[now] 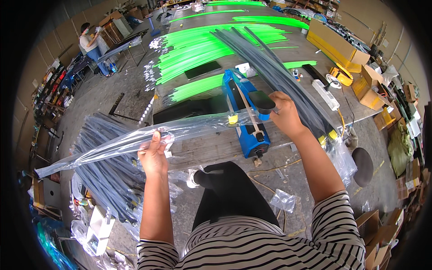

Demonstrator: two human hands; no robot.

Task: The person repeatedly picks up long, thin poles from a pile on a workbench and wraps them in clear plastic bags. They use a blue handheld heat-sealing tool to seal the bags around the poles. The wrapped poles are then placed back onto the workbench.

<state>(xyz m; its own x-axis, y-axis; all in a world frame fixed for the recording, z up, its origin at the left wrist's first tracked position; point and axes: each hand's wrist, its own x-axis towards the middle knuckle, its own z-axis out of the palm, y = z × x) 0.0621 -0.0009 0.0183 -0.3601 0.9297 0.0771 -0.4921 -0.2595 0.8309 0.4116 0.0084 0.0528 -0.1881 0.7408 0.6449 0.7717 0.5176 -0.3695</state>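
Note:
A long clear plastic sleeve with a thin dark length inside stretches from the lower left to a blue bag sealer on the table's near edge. My left hand is closed around the sleeve's middle, thumb on top. At the sealer, the sleeve's right end passes under the arm with the black oval pad. Just right of that pad, my right hand is closed at the sleeve's end; its fingertips are partly hidden. A yellow tag shows in the sleeve beside the sealer.
Bright green rods cover much of the table, with bagged dark lengths across them. More bagged lengths are piled at lower left. A power strip and cardboard box stand right. Another person stands far left.

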